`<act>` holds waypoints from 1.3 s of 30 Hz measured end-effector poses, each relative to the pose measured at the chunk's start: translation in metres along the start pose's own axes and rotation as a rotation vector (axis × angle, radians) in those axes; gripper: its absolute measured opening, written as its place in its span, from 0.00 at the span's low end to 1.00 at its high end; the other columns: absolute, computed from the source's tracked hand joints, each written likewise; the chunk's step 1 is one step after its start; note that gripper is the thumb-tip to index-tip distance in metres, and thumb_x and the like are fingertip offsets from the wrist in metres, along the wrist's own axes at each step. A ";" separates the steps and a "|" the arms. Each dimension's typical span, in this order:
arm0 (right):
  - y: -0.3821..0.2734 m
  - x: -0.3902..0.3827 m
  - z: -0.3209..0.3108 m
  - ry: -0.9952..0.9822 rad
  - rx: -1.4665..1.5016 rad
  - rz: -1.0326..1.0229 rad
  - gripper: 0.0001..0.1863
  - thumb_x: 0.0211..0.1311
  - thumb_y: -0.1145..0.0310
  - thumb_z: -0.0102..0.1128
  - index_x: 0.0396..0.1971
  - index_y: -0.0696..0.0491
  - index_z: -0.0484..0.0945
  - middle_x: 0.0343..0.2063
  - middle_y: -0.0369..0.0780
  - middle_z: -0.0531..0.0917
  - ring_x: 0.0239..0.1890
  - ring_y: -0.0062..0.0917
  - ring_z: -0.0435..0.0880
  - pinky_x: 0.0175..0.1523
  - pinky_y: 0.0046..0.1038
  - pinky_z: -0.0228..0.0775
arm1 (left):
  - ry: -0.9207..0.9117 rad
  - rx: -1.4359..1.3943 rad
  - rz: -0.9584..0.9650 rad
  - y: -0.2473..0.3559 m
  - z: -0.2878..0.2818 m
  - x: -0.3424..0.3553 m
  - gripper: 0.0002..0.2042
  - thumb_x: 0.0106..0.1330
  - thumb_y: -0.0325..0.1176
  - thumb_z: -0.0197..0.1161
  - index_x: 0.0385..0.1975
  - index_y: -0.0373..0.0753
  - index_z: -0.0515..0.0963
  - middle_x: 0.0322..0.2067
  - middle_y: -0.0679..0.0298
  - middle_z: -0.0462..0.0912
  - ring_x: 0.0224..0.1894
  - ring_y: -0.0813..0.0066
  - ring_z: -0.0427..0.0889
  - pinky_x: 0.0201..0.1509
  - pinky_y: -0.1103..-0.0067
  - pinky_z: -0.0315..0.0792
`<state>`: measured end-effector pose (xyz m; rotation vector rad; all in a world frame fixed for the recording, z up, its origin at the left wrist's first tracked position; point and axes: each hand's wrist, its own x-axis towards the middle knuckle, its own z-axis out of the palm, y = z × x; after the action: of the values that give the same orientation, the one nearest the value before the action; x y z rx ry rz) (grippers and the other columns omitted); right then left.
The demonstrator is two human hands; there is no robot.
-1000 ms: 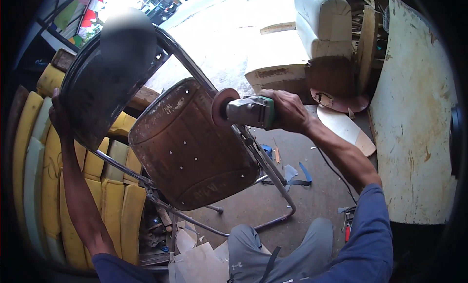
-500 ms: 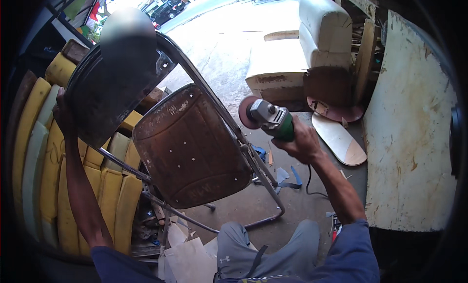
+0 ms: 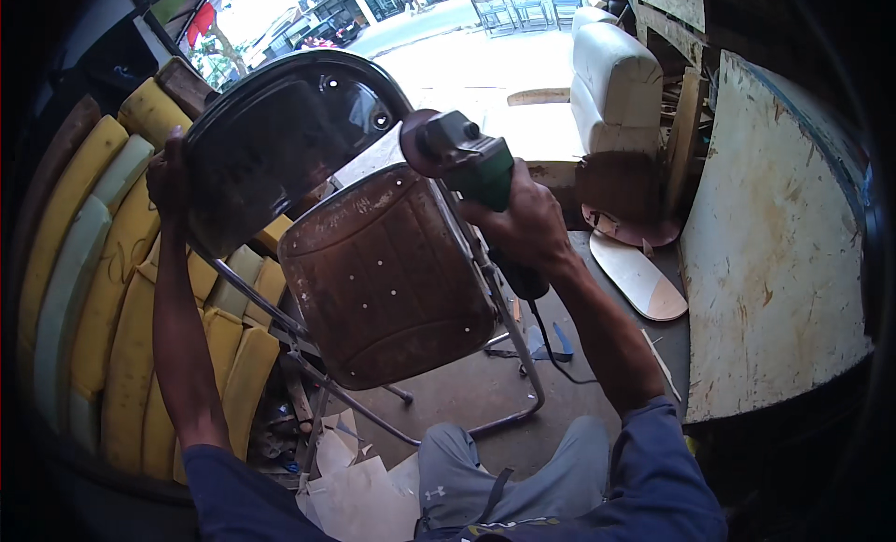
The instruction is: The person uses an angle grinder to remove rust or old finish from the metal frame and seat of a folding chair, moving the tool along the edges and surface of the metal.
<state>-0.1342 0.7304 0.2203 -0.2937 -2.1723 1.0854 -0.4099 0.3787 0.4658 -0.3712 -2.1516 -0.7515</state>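
Note:
A metal folding chair (image 3: 387, 281) stands tilted before me, with a rusty brown seat pan and a glossy black backrest (image 3: 280, 136). My left hand (image 3: 168, 178) is closed on the left edge of the backrest. In my right hand (image 3: 527, 215) is a green and grey angle grinder (image 3: 476, 164), held by its body. The grinder's reddish-brown disc (image 3: 422, 142) is by the right side of the chair frame, near the backrest's lower right corner; I cannot tell whether it touches. A black cord (image 3: 551, 351) hangs from the tool.
Yellow and pale green foam pads (image 3: 121, 290) are stacked on the left. A worn white seat (image 3: 611, 89) stands at the far right, with a rounded board (image 3: 639, 276) on the floor by it. A large stained panel (image 3: 775, 253) leans at right. Paper scraps (image 3: 364, 495) lie near my knees.
The grinder has moved left and up, close to the chair's frame. The chair appears shifted slightly right in view, with my left hand still on its backrest.

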 end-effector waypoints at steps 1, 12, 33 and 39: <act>0.001 -0.005 0.001 -0.005 0.026 0.017 0.40 0.56 0.44 0.71 0.50 0.66 0.69 0.34 0.58 0.86 0.36 0.52 0.89 0.43 0.46 0.81 | 0.009 -0.014 -0.009 0.003 0.003 0.000 0.38 0.69 0.68 0.48 0.40 0.33 0.87 0.39 0.50 0.90 0.49 0.51 0.86 0.58 0.63 0.72; -0.035 -0.046 0.009 0.116 -0.289 0.057 0.31 0.58 0.52 0.71 0.45 0.62 0.67 0.29 0.54 0.85 0.29 0.48 0.89 0.34 0.46 0.83 | -0.026 0.033 0.003 0.000 0.008 0.007 0.38 0.64 0.72 0.50 0.46 0.40 0.88 0.46 0.49 0.89 0.56 0.48 0.84 0.64 0.62 0.71; -0.008 -0.100 0.006 -0.067 -0.326 0.104 0.33 0.56 0.47 0.69 0.46 0.61 0.69 0.25 0.55 0.85 0.28 0.49 0.89 0.32 0.46 0.83 | -0.026 0.091 0.000 0.007 -0.011 -0.005 0.37 0.66 0.71 0.48 0.47 0.42 0.88 0.46 0.51 0.89 0.55 0.49 0.84 0.64 0.63 0.71; -0.007 -0.044 -0.006 0.062 -0.201 0.125 0.39 0.55 0.41 0.69 0.47 0.63 0.68 0.29 0.56 0.86 0.32 0.52 0.89 0.37 0.47 0.83 | -0.019 0.043 0.013 0.011 -0.012 -0.009 0.36 0.66 0.71 0.49 0.46 0.43 0.89 0.44 0.53 0.90 0.52 0.53 0.86 0.61 0.64 0.72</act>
<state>-0.0970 0.7085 0.2070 -0.5537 -2.2347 0.9116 -0.3918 0.3797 0.4693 -0.3710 -2.1777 -0.6965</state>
